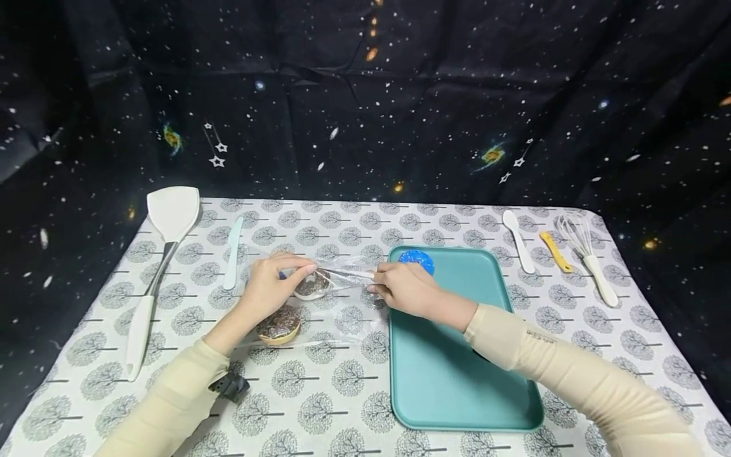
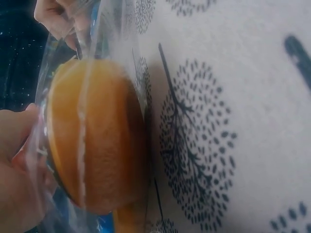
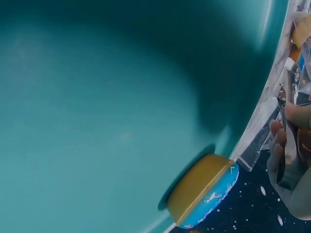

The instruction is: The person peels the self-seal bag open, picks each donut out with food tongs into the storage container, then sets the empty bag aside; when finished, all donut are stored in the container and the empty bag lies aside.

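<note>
Head view: Over the table (image 1: 320,438), thumb and finger of my left hand (image 1: 271,285) pinch the edge of a clear plastic bag (image 1: 342,320), while the fingers of my right hand (image 1: 407,287) pinch what appear to be metal tongs (image 1: 354,275). One chocolate-iced doughnut (image 1: 278,324) lies under the film near my left wrist; a second chocolate-iced doughnut (image 1: 314,284) sits by the tong tips, their hold on it unclear. Should my left pinch slip, the mouth could sag shut and snag them.

Left wrist view: A doughnut's golden side (image 2: 99,141) sits close behind creased film, my left fingers beside it. Pulling hard on that thin plastic could tear it or smear icing.

Right wrist view: My right fingers are closed around the shiny metal. A blue-iced doughnut (image 3: 204,189) rests at the edge of the teal tray (image 3: 107,121), where a careless sweep of my forearm could knock it off.
</note>
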Tool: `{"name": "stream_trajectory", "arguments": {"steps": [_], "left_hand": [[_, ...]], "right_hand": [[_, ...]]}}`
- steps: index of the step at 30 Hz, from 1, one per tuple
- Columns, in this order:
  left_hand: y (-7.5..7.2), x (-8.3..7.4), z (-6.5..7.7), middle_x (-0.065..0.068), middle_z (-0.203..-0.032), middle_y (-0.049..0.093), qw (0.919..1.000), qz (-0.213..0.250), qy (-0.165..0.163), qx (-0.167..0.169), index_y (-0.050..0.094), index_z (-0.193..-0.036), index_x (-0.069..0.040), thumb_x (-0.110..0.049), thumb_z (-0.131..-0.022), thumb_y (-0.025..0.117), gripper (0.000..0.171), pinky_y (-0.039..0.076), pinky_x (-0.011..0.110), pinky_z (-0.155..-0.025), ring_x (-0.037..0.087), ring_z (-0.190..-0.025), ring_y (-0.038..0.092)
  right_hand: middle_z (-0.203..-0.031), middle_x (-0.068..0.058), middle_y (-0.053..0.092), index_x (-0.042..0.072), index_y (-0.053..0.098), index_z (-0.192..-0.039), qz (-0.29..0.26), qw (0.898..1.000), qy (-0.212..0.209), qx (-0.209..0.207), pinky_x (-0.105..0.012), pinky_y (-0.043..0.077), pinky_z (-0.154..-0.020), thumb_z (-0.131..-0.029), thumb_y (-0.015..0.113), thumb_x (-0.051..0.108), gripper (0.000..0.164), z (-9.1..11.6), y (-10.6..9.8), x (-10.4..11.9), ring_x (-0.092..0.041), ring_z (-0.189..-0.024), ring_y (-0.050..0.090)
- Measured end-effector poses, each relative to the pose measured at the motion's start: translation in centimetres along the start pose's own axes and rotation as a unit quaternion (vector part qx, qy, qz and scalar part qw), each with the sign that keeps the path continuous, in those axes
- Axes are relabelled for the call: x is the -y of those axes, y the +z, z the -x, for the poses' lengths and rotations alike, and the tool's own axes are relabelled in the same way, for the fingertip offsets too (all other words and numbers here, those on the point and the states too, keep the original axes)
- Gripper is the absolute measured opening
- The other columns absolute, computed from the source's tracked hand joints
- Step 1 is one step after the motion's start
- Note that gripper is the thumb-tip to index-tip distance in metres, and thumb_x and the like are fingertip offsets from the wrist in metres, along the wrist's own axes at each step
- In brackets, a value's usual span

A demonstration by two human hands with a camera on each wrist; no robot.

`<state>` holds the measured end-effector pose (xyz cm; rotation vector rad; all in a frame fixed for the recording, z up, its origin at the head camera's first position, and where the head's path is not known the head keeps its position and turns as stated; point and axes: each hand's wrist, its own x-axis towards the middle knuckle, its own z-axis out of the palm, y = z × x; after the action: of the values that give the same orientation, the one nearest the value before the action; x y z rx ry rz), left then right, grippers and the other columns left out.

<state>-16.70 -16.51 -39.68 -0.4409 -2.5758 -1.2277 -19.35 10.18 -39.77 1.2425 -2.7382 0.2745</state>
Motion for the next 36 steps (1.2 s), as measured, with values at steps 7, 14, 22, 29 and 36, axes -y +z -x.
{"name": "stream_trajectory", "arguments": {"steps": [7,14,22,29,36], "left_hand": [[-0.6,0.1,0.2,0.004,-0.101,0.071,0.9997,0.004,-0.012,0.023,0.073,-0.096,-0.012,-0.022,-0.085,0.069,0.016,0.046,0.042,-0.096,0.022,-0.099,0.063],[-0.9,0.1,0.3,0.006,-0.105,0.07,0.9994,0.01,-0.018,0.03,0.073,-0.098,-0.011,-0.021,-0.086,0.068,0.017,0.044,0.044,-0.099,0.024,-0.104,0.061],[-0.6,0.4,0.2,0.007,-0.104,0.07,0.9995,0.005,-0.01,0.031,0.073,-0.097,-0.011,-0.02,-0.087,0.067,0.015,0.045,0.044,-0.097,0.025,-0.104,0.061],[-0.6,0.8,0.3,0.008,-0.104,0.07,0.9995,0.013,-0.018,0.023,0.073,-0.097,-0.011,-0.025,-0.086,0.068,0.018,0.045,0.045,-0.097,0.026,-0.103,0.062],[-0.5,0.9,0.3,0.006,-0.101,0.071,0.9998,0.01,-0.002,0.016,0.073,-0.095,-0.012,-0.024,-0.086,0.068,0.016,0.047,0.042,-0.095,0.024,-0.101,0.063]], "right_hand": [[-0.069,0.01,0.058,0.017,0.071,-0.087,0.026,0.999,-0.014,-0.042,-0.014,0.026,-0.037,-0.087,0.066,0.024,0.009,0.3,-0.1,0.1,-0.003,-0.052,0.045],[-0.07,0.01,0.061,0.017,0.07,-0.111,0.038,0.997,-0.015,-0.07,-0.014,0.022,-0.036,-0.086,0.068,0.026,0.026,1.5,-0.5,-1.0,-0.002,-0.05,0.04],[-0.062,0.008,0.054,0.015,0.068,-0.115,0.024,0.997,-0.001,-0.074,-0.014,0.019,-0.034,-0.084,0.069,0.028,0.033,4.9,-1.3,-2.5,0.0,-0.044,0.026],[-0.06,0.009,0.053,0.011,0.071,-0.108,0.014,0.991,0.021,-0.134,-0.016,0.028,-0.04,-0.079,0.072,0.025,0.033,9.4,-2.3,-3.6,0.002,-0.046,0.029],[-0.068,0.007,0.062,0.008,0.071,-0.107,0.004,0.987,0.028,-0.161,-0.01,0.025,-0.039,-0.076,0.074,0.02,0.034,13.5,-3.1,-4.1,0.006,-0.047,0.029]]}}
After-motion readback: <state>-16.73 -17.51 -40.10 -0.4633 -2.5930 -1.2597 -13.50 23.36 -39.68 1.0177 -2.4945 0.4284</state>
